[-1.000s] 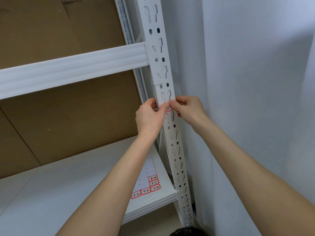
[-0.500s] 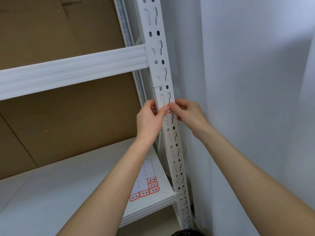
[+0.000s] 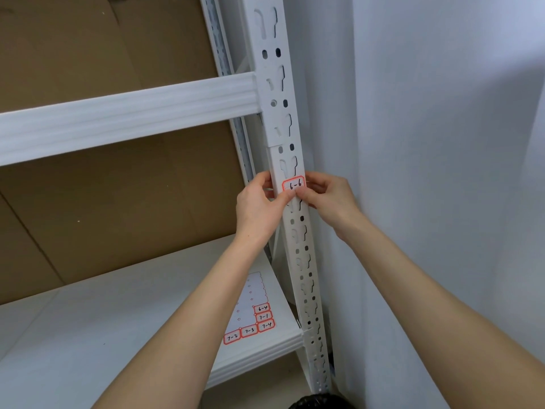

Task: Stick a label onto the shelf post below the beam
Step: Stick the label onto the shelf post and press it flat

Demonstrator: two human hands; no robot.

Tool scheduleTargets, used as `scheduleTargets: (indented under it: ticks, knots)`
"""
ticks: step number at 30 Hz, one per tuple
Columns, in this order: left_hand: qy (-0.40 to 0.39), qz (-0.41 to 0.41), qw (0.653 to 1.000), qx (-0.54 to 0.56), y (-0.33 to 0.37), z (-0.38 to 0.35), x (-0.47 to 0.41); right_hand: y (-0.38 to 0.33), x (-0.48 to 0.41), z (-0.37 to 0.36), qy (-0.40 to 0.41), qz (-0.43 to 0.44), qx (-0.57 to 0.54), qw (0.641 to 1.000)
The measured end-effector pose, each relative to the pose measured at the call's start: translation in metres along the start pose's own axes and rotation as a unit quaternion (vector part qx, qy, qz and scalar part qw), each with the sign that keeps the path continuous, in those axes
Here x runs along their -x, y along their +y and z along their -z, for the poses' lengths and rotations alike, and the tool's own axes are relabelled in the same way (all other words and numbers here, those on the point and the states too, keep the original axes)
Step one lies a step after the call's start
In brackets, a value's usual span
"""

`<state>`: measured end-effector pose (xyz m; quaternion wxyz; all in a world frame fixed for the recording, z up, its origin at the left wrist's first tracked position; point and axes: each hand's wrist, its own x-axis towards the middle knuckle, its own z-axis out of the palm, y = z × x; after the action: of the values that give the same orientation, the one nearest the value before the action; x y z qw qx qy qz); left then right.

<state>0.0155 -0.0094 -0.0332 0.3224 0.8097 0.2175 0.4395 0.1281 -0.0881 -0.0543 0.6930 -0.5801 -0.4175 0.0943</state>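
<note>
Fingers (image 3: 289, 196) of our left hand (image 3: 256, 208) and right hand (image 3: 331, 199) pinch the red-bordered label (image 3: 293, 184) against the shelf post (image 3: 303, 255), below the beam (image 3: 126, 113).

Open bay running between beam (image 3: 126, 110) and lower shelf (image 3: 88, 335), cardboard panel (image 3: 103, 202) closing off its back, wall (image 3: 442, 143) crowding the right side of the shelf post (image 3: 299, 237), left hand (image 3: 256, 208) and right hand (image 3: 330, 199) gripping it from either side
</note>
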Motion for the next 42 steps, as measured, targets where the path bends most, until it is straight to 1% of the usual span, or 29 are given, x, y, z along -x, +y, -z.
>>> scheduleTargets:
  ticks: [2,4,7,10,15,20,25,30,34,36,39,42]
  knots:
    - [-0.005,-0.002,1.000,0.000,0.000,0.000,0.000,0.001,0.000,-0.001,0.002,-0.002,0.000,1.000]
    - [-0.016,-0.003,1.000,0.006,-0.001,0.001,0.001,-0.001,0.002,0.002,-0.015,-0.010,-0.026,1.000]
    - [-0.002,-0.009,1.000,0.016,-0.002,0.002,0.000,-0.005,0.002,0.004,-0.019,-0.027,-0.056,0.998]
    - [0.008,-0.013,1.000,0.000,-0.003,0.000,0.000,-0.004,0.001,0.000,0.008,-0.019,-0.030,0.999]
    - [-0.002,0.015,1.000,0.019,-0.001,-0.001,-0.002,-0.010,0.002,-0.001,0.009,-0.039,-0.036,0.999]
    - [0.006,0.012,1.000,-0.022,0.003,-0.004,-0.006,-0.006,-0.007,-0.006,0.046,-0.035,-0.007,0.998]
    - [-0.004,0.025,1.000,-0.011,0.004,-0.003,-0.005,-0.008,-0.004,-0.003,0.034,-0.054,-0.015,0.998]
    - [0.006,0.020,0.999,-0.037,0.006,-0.004,-0.008,-0.006,-0.008,-0.009,0.062,-0.031,0.020,0.997]
    - [-0.017,0.026,0.999,-0.019,0.004,-0.002,-0.007,-0.007,-0.004,-0.007,0.053,-0.042,0.029,0.997]
    - [-0.013,0.030,0.999,0.000,0.004,-0.001,-0.006,-0.007,-0.003,-0.007,0.044,-0.031,0.027,0.998]
    - [0.001,0.019,0.999,-0.030,0.005,-0.002,-0.007,-0.009,-0.004,-0.009,0.060,-0.021,0.019,0.998]
    - [-0.011,0.031,0.999,0.014,0.004,0.000,-0.005,-0.009,0.000,-0.005,0.039,-0.034,-0.008,0.999]
